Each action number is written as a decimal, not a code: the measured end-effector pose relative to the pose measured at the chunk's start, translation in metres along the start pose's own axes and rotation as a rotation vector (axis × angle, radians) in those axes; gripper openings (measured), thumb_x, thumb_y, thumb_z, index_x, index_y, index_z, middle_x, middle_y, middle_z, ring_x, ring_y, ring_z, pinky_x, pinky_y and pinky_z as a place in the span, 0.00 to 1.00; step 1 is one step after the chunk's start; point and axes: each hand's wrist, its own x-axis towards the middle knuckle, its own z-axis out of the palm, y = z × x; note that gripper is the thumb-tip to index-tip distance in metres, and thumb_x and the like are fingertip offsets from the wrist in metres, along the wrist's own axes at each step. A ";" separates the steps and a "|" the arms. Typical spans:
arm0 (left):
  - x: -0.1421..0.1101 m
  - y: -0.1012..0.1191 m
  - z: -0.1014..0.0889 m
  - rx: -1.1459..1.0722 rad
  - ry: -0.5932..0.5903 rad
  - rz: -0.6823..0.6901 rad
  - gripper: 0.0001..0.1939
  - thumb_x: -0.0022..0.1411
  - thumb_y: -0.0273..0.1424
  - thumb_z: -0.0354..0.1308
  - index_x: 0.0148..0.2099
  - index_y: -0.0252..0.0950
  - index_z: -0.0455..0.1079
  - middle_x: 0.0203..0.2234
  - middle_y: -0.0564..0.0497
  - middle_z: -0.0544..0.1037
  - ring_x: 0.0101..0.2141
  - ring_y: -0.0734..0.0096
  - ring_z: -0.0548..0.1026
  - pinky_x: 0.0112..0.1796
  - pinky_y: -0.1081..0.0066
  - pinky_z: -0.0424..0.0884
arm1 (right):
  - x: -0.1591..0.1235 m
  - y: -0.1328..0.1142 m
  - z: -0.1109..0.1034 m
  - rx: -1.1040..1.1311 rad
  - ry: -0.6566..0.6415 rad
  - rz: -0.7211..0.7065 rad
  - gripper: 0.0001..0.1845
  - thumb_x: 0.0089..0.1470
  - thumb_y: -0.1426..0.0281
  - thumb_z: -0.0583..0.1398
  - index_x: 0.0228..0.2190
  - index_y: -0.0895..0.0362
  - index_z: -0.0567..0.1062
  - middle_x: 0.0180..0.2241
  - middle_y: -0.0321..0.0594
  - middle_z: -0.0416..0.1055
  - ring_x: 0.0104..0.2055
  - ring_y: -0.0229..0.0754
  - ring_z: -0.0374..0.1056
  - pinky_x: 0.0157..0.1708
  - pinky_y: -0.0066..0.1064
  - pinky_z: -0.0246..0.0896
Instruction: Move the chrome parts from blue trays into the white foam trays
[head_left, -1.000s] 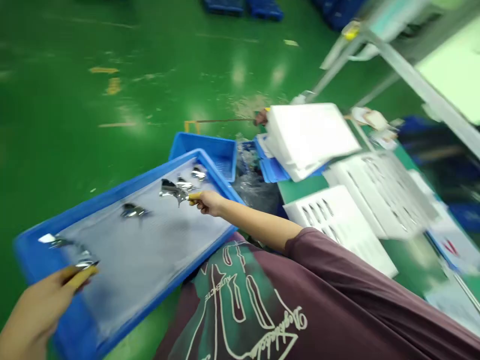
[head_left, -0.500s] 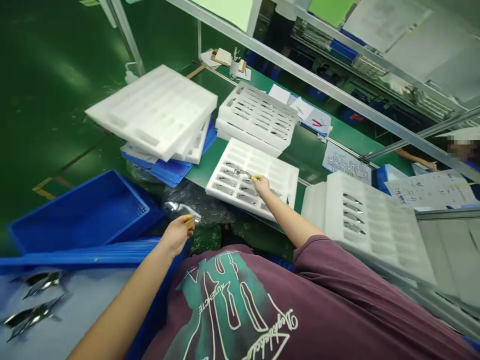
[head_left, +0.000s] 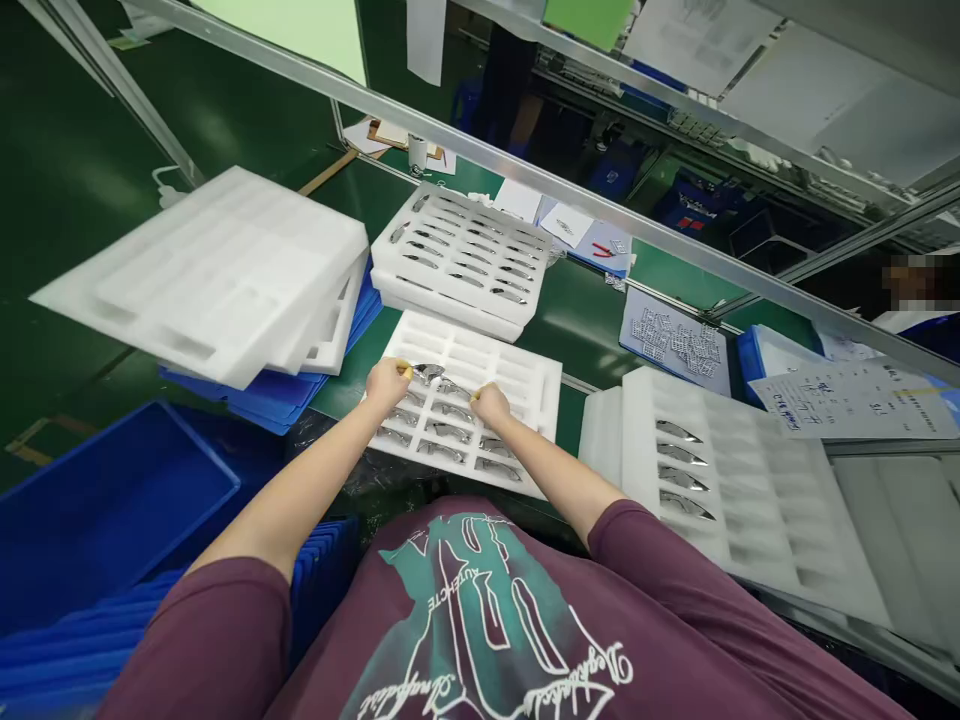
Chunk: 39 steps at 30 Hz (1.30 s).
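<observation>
My left hand (head_left: pixel 388 385) is shut on a shiny, blade-shaped metal part (head_left: pixel 429 372), pinching it with yellow-tipped fingers above a white foam tray (head_left: pixel 525 372). My right hand (head_left: pixel 491 405) rests just above the same tray, its yellow fingertips at the end of a second metal part (head_left: pixel 454 389). Several matching parts (head_left: pixel 442 430) lie in the tray's lower slots. The upper right slots look bare. My hands partly hide the parts beneath them.
A loaded foam tray stack (head_left: pixel 457 255) stands behind on the green bench (head_left: pixel 577 340). There are tilted white foam trays (head_left: pixel 210 275) on the left, a blue bin (head_left: pixel 112 510) low left, and a foam tray with metal parts (head_left: pixel 679 465) on the right. An aluminium rail (head_left: pixel 570 185) crosses behind.
The view has swung from the blue tray on the floor to the bench. My left hand has moved over the foam tray with a part, beside my right hand.
</observation>
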 end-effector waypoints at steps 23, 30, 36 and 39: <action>0.028 0.017 0.092 0.383 -0.011 0.382 0.12 0.61 0.31 0.50 0.40 0.38 0.74 0.38 0.44 0.72 0.44 0.60 0.70 0.38 0.68 0.67 | 0.047 0.006 -0.048 0.611 -0.136 0.148 0.01 0.41 0.76 0.63 0.22 0.60 0.77 0.24 0.38 0.73 0.26 0.36 0.65 0.28 0.26 0.59; -0.003 -0.004 0.083 0.208 0.048 0.305 0.17 0.57 0.33 0.56 0.50 0.37 0.71 0.44 0.43 0.72 0.45 0.59 0.71 0.41 0.65 0.70 | 0.039 0.010 -0.036 0.395 -0.128 0.104 0.05 0.47 0.72 0.61 0.28 0.58 0.78 0.33 0.40 0.76 0.34 0.39 0.70 0.30 0.25 0.59; -0.092 -0.059 0.055 -0.108 0.090 0.234 0.13 0.56 0.34 0.53 0.41 0.37 0.73 0.35 0.46 0.74 0.34 0.65 0.73 0.36 0.66 0.72 | 0.034 -0.001 -0.037 0.062 -0.143 0.123 0.05 0.48 0.71 0.60 0.29 0.59 0.77 0.34 0.46 0.76 0.35 0.44 0.71 0.29 0.27 0.57; -0.146 -0.085 0.043 -0.178 0.077 0.120 0.13 0.56 0.35 0.52 0.39 0.37 0.74 0.32 0.47 0.74 0.28 0.68 0.72 0.32 0.67 0.72 | 0.040 -0.008 -0.043 -0.034 -0.177 0.109 0.07 0.47 0.72 0.61 0.31 0.61 0.77 0.34 0.48 0.76 0.34 0.44 0.71 0.29 0.28 0.58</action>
